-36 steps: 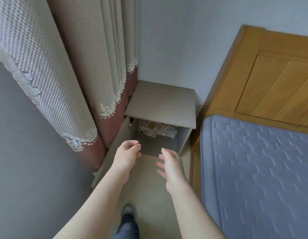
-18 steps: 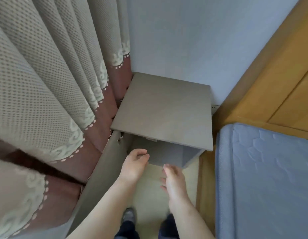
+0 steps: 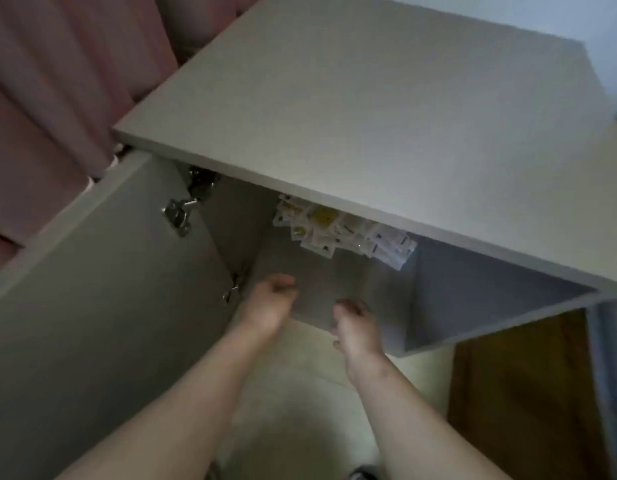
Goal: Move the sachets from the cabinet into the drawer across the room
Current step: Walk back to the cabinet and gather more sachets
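Head view | cabinet [image 3: 369, 98] open, sachets [image 3: 341, 233] piled at back | left hand [image 3: 269, 306], right hand [image 3: 357, 330]: apparently loosely curled, empty

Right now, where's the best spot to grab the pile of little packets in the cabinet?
Probably the pile's near edge: the sachets lie loose at the back of the cabinet, under its top, so only the open front is free. Come in low and scoop with the left hand and right hand.
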`<action>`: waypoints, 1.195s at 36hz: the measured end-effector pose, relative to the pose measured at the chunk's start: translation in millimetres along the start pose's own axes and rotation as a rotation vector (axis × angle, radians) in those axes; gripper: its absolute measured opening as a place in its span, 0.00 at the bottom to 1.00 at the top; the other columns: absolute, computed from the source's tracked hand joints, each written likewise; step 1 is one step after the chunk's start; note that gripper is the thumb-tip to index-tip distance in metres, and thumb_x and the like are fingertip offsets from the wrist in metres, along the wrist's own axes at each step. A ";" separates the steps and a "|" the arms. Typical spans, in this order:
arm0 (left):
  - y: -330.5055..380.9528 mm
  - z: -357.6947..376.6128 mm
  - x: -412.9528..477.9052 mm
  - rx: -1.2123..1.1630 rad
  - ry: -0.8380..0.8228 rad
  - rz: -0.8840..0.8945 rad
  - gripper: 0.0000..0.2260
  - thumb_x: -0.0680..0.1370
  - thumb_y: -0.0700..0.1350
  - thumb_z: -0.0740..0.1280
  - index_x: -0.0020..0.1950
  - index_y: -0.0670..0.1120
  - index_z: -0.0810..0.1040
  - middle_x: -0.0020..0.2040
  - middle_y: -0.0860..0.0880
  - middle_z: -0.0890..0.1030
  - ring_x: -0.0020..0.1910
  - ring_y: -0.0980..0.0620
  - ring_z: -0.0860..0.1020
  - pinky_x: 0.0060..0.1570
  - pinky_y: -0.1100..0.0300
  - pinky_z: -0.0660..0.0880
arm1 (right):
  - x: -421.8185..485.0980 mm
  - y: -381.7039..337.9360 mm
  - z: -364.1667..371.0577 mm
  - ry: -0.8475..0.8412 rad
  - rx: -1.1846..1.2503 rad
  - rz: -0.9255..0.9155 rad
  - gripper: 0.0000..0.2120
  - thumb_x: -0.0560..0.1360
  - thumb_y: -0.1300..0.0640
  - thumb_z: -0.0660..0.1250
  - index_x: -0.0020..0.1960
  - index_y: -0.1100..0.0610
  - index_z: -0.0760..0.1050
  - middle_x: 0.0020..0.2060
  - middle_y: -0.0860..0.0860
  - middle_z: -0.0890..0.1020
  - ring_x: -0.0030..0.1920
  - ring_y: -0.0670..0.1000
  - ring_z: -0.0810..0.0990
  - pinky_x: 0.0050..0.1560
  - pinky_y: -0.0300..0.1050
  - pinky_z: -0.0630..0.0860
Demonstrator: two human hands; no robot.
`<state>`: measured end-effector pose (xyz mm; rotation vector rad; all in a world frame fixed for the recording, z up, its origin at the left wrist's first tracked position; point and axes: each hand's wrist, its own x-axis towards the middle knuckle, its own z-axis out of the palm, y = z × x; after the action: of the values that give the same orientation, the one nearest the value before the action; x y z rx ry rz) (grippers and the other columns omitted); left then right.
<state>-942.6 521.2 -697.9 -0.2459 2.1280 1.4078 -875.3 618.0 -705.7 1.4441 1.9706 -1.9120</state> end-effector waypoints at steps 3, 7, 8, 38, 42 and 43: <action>-30.8 14.1 51.2 0.030 0.011 0.029 0.10 0.77 0.34 0.63 0.58 0.39 0.76 0.58 0.36 0.78 0.51 0.42 0.78 0.35 0.61 0.67 | 54.7 31.9 20.3 -0.017 -0.041 -0.042 0.09 0.61 0.49 0.60 0.34 0.54 0.67 0.41 0.56 0.75 0.43 0.55 0.74 0.45 0.45 0.68; -59.6 33.0 116.4 0.013 0.035 0.084 0.11 0.77 0.33 0.63 0.59 0.34 0.75 0.59 0.35 0.77 0.52 0.44 0.76 0.53 0.56 0.74 | 128.6 61.9 37.3 -0.023 -0.102 -0.120 0.07 0.75 0.59 0.65 0.39 0.53 0.70 0.33 0.51 0.73 0.36 0.52 0.72 0.36 0.41 0.64; -65.0 37.6 130.0 0.021 0.033 0.114 0.10 0.77 0.33 0.63 0.58 0.35 0.75 0.59 0.35 0.77 0.55 0.42 0.77 0.58 0.52 0.74 | 145.8 65.1 39.3 -0.022 -0.126 -0.156 0.06 0.76 0.60 0.64 0.41 0.53 0.73 0.34 0.52 0.74 0.37 0.52 0.72 0.37 0.41 0.65; -122.7 48.5 228.0 0.524 -0.066 0.354 0.24 0.77 0.45 0.64 0.72 0.46 0.64 0.70 0.45 0.67 0.69 0.45 0.67 0.66 0.55 0.66 | 262.0 66.6 43.4 0.055 -0.906 -0.459 0.12 0.76 0.61 0.59 0.36 0.49 0.65 0.43 0.56 0.70 0.46 0.55 0.69 0.46 0.44 0.62; -134.0 50.8 239.1 0.799 -0.065 0.366 0.31 0.77 0.51 0.62 0.77 0.48 0.51 0.77 0.46 0.53 0.76 0.46 0.50 0.73 0.52 0.54 | 275.2 50.4 51.6 0.096 -0.959 -0.439 0.22 0.76 0.53 0.64 0.69 0.54 0.66 0.67 0.58 0.65 0.65 0.61 0.67 0.64 0.50 0.65; -136.2 49.8 242.5 0.855 -0.078 0.354 0.32 0.78 0.52 0.61 0.77 0.49 0.50 0.78 0.47 0.50 0.76 0.45 0.48 0.74 0.51 0.51 | 278.6 46.8 54.4 0.090 -0.959 -0.459 0.26 0.76 0.51 0.65 0.72 0.51 0.62 0.71 0.56 0.61 0.68 0.62 0.64 0.66 0.51 0.63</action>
<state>-1063.0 544.5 -952.4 0.5239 2.5646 0.5350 -1034.1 723.3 -921.3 0.8417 2.8051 -0.6772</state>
